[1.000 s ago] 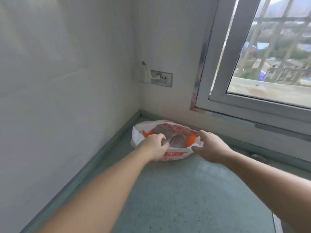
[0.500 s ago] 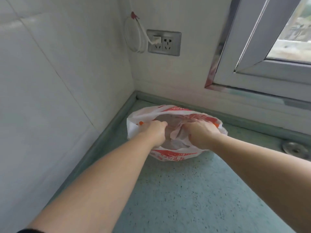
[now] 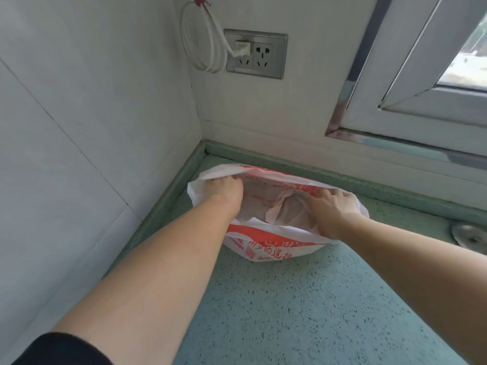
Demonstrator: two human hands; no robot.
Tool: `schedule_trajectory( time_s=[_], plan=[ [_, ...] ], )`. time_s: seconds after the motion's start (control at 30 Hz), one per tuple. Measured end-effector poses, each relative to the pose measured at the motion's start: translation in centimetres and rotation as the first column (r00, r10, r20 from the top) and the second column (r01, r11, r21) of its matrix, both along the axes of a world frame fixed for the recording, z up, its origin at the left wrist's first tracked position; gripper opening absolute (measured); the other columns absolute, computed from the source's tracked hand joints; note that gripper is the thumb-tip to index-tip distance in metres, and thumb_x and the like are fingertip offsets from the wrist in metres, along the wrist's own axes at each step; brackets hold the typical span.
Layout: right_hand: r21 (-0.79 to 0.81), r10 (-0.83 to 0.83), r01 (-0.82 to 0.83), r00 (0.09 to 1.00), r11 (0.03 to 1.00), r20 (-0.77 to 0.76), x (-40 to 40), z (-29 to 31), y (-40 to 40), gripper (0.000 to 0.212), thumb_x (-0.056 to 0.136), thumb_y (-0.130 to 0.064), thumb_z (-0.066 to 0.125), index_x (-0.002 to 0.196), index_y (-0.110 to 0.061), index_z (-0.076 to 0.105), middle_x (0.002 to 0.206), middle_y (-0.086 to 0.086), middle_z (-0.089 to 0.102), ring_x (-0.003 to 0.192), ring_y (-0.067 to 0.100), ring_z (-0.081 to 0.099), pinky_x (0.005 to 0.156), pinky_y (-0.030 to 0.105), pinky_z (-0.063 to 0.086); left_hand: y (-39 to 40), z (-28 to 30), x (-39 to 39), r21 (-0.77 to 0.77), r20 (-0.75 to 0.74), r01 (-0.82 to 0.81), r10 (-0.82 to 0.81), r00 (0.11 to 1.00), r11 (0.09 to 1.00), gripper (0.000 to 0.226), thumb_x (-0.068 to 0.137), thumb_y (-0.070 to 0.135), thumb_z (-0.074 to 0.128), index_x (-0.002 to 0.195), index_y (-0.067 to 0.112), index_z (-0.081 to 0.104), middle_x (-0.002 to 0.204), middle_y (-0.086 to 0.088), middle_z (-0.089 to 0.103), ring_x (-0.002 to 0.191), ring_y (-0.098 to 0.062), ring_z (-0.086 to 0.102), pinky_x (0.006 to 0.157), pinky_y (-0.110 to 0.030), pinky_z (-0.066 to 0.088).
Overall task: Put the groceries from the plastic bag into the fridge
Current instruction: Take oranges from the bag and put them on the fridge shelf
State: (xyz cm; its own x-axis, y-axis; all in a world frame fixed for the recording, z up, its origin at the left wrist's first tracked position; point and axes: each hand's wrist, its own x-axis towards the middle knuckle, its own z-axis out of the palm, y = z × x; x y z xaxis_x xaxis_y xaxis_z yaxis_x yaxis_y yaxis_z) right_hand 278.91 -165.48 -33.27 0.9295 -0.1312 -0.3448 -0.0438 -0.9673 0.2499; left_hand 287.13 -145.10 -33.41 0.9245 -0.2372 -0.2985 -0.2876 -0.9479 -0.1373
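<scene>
So there's this white plastic shopping bag with red print (image 3: 266, 243) sitting on the speckled green countertop (image 3: 303, 306), tucked back toward the corner where the white tiled wall (image 3: 79, 127) meets the back wall. Its mouth is pulled wide open, facing up.

The person's left hand (image 3: 224, 189) is at the far left edge of the bag opening, fingers curled over and gripping the rim there. The right hand (image 3: 329, 209) is on the right side of the opening, fingers bent and pinching the plastic of the rim, knuckles up. Both bare forearms stretch out over the counter, and a bit of dark sleeve (image 3: 60, 350) shows at the left elbow.

Inside the bag you can make out a thin, pale pinkish inner bag (image 3: 284, 210), crumpled and knotted-looking, lying between the two hands. Can't tell what's in it.

Up on the back wall there's a silver double wall socket (image 3: 255, 55) with a white plug (image 3: 243, 48) in its left half, and a white cable coiled in a loop (image 3: 203, 40) hanging just left of it. The grey window frame (image 3: 411, 83) is off to the right, and a round metal fitting (image 3: 467, 234) sits in the counter near the right edge.
</scene>
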Motion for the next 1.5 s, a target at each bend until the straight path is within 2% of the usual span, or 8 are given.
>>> schedule_trajectory(
  time_s=[0.1,0.23,0.33,0.43,0.57,0.8,1.0,1.5],
  plan=[
    [-0.022,0.022,-0.021,0.998,1.000,0.060,0.3,0.4,0.1,0.053,0.086,-0.021,0.055,0.138,-0.024,0.043,0.131,0.008,0.054,0.122,0.029,0.049,0.094,0.038,0.042,0.5,0.0,0.4,0.088,0.007,0.017,-0.018,1.000,0.996,0.058,0.084,0.017,0.064,0.138,0.010,0.045,0.139,-0.013,0.050,0.128,-0.032,0.046,0.101,-0.039,0.040],
    [-0.003,0.041,-0.041,0.995,0.999,0.091,0.2,0.8,0.6,0.039,0.084,-0.022,0.057,0.122,-0.018,0.054,0.120,0.006,0.060,0.114,0.028,0.052,0.091,0.036,0.043,1.1,-0.5,0.5,0.019,-0.057,0.082,-0.081,0.995,0.996,0.034,0.095,0.018,0.051,0.128,0.011,0.053,0.123,-0.011,0.057,0.114,-0.030,0.056,0.079,-0.034,0.040],
    [0.065,0.014,-0.022,0.994,0.998,0.112,0.3,0.9,1.6,0.040,0.081,-0.029,0.056,0.120,-0.019,0.056,0.118,0.007,0.061,0.113,0.030,0.053,0.092,0.039,0.045,0.6,0.6,-0.6,-0.080,-0.067,0.127,-0.133,0.989,0.989,0.038,0.076,0.021,0.074,0.110,0.016,0.059,0.093,-0.004,0.059,0.088,-0.025,0.062,0.067,-0.033,0.046],
    [0.189,-0.025,0.004,0.994,0.982,0.108,0.4,1.2,2.7,0.049,0.080,-0.038,0.060,0.125,-0.019,0.054,0.124,0.009,0.058,0.116,0.033,0.051,0.090,0.039,0.045,-0.2,1.1,-1.3,-0.276,-0.130,0.111,-0.151,0.980,0.955,0.028,0.076,0.027,0.069,0.100,0.017,0.063,0.085,-0.003,0.063,0.077,-0.022,0.062,0.063,-0.033,0.049],
    [0.371,-0.068,0.030,0.994,0.928,0.090,0.1,1.9,3.1,0.065,0.073,-0.044,0.067,0.131,-0.025,0.046,0.133,0.006,0.046,0.115,0.030,0.053,0.086,0.041,0.052,-0.5,1.9,-1.7,-0.364,-0.140,0.157,-0.221,0.965,0.918,0.054,0.071,0.036,0.073,0.119,0.020,0.053,0.105,-0.002,0.061,0.091,-0.025,0.061,0.069,-0.034,0.047],
    [0.695,-0.207,0.098,0.976,0.712,0.075,-1.8,5.0,3.0,0.073,0.066,-0.034,0.067,0.135,-0.039,0.042,0.124,-0.014,0.041,0.113,0.013,0.047,0.085,0.029,0.045,-0.1,4.3,-3.2,-0.461,-0.213,0.136,-0.258,0.942,0.877,0.067,0.069,0.032,0.078,0.128,0.027,0.047,0.122,-0.003,0.053,0.104,-0.026,0.055,0.085,-0.039,0.050],
    [0.846,-0.389,0.176,0.920,0.503,0.040,-3.4,8.1,2.6,0.058,0.075,-0.033,0.072,0.129,-0.029,0.051,0.116,0.001,0.057,0.098,0.021,0.058,0.074,0.031,0.052,0.5,7.3,-6.1,-0.557,-0.160,0.101,-0.226,0.961,0.825,0.060,0.066,0.033,0.078,0.121,0.034,0.053,0.122,0.001,0.055,0.106,-0.022,0.056,0.087,-0.039,0.052],
    [0.747,-0.411,0.000,0.835,0.665,0.366,-21.2,22.6,-3.1,0.072,0.064,-0.038,0.081,0.126,-0.023,0.047,0.115,0.007,0.056,0.096,0.021,0.053,0.070,0.023,0.043,-3.5,22.3,-21.9,-0.490,0.161,0.277,-0.227,0.961,0.826,0.074,0.064,0.050,0.074,0.130,0.036,0.044,0.125,0.001,0.046,0.111,-0.026,0.055,0.094,-0.043,0.049]
  ],
)
